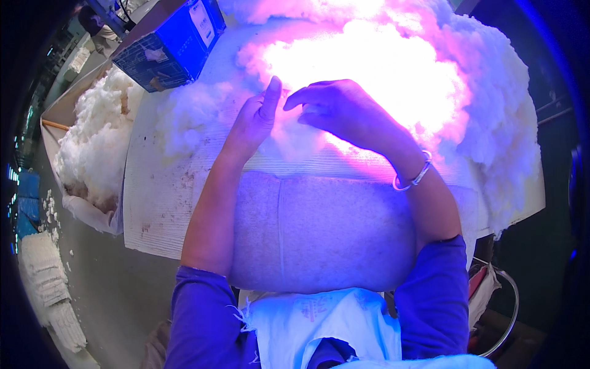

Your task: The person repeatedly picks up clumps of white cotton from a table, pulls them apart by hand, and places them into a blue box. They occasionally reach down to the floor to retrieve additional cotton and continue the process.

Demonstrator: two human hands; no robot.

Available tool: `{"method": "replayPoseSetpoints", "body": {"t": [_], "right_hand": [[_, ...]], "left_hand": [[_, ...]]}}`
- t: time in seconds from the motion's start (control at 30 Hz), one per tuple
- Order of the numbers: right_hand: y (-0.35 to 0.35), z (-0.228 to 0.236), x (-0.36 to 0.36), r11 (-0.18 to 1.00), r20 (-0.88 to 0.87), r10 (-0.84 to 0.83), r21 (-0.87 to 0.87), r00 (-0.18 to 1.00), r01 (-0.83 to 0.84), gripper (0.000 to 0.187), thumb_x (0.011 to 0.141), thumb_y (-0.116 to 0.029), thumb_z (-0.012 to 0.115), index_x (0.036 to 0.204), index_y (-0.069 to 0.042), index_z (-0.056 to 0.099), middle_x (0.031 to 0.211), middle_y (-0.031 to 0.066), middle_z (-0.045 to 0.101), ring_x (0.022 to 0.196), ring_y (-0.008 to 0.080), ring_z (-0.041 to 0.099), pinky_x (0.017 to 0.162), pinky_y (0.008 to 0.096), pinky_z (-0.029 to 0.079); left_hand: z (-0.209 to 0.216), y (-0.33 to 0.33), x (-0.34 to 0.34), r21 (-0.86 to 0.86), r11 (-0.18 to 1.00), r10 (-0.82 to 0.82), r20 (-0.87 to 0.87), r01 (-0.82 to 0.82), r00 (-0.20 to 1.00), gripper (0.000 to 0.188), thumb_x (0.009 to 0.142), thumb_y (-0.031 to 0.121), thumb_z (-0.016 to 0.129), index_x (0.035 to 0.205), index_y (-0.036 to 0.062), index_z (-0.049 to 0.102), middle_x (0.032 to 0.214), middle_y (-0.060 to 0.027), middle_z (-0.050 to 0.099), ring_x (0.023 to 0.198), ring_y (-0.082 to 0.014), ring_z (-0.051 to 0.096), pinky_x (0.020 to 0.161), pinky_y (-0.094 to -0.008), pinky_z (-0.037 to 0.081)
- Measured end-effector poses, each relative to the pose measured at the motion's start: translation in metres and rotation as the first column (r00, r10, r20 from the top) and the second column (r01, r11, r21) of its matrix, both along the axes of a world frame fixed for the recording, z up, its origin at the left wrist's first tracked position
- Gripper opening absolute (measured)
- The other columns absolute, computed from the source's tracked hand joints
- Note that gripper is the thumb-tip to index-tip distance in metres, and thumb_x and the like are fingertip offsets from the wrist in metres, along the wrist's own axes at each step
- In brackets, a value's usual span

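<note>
Over the table, my left hand is raised with its thumb stretched up; its other fingers are partly hidden. Close to its right is my right hand, fingers bent and a gap between them, with a silver bracelet on the wrist. The two hands are apart, and I see nothing held in either. Behind and around them lies a big heap of white fluffy fibre, its middle washed out by glaring light. A padded, pale fabric roll or cushion lies beneath my forearms at the table's near edge.
A worn blue cardboard box stands at the far left of the pale ridged tabletop. Beside the table, an open carton holds more white fibre. White folded stacks rest on the floor at left. A curved tube is at lower right.
</note>
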State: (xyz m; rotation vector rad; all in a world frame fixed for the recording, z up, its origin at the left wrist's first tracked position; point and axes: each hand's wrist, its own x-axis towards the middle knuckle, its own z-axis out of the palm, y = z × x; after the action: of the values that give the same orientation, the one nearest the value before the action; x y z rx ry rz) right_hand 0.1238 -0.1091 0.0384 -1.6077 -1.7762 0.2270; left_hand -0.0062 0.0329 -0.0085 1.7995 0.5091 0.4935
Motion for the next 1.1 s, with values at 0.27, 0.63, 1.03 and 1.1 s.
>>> {"method": "replayPoseSetpoints", "body": {"t": [0.27,0.63,1.03,1.1], "right_hand": [[0.010,-0.019,-0.001,0.996,-0.087,-0.014,-0.084,0.996,0.007,0.014,0.082,-0.007,0.061,0.095,-0.004,0.065,0.085,0.0066,0.064,0.077,0.0161,0.062,0.071,0.0305,0.050],[-0.003,0.003,0.058,0.960,-0.822,-0.150,0.013,0.550,0.281,0.013,0.085,-0.009,0.061,0.096,-0.003,0.060,0.077,0.0030,0.059,0.063,0.0122,0.061,0.056,0.0243,0.050],[-0.071,-0.021,0.158,0.753,0.004,-0.657,0.044,0.753,0.657,0.030,0.082,-0.017,0.061,0.110,-0.007,0.060,0.084,0.0025,0.060,0.070,0.0103,0.056,0.062,0.0248,0.047],[-0.060,-0.055,0.142,0.834,-0.333,-0.515,0.020,0.790,0.552,0.032,0.089,-0.026,0.056,0.113,-0.005,0.060,0.085,0.0011,0.059,0.072,0.0078,0.052,0.067,0.0242,0.046]], "left_hand": [[-0.006,0.002,-0.003,0.045,0.990,-0.140,0.066,0.137,0.988,0.052,0.090,0.046,0.054,0.108,-0.0020,0.061,0.097,-0.0101,0.062,0.096,-0.0179,0.057,0.089,-0.0286,0.042],[-0.021,0.023,-0.011,0.231,0.960,-0.119,-0.169,0.157,0.978,0.047,0.072,0.025,0.077,0.107,-0.0007,0.060,0.100,-0.0113,0.063,0.091,-0.0210,0.061,0.081,-0.0332,0.048],[0.019,-0.005,-0.002,0.851,0.487,-0.033,0.244,-0.197,0.969,0.049,0.074,0.002,0.060,0.122,0.0103,0.053,0.127,-0.0101,0.050,0.124,-0.0291,0.042,0.104,-0.0424,0.033],[0.015,-0.022,0.007,0.861,0.495,-0.113,0.197,-0.117,0.974,0.050,0.076,0.010,0.064,0.124,0.0117,0.052,0.130,-0.0103,0.049,0.125,-0.0300,0.041,0.104,-0.0426,0.032]]}}
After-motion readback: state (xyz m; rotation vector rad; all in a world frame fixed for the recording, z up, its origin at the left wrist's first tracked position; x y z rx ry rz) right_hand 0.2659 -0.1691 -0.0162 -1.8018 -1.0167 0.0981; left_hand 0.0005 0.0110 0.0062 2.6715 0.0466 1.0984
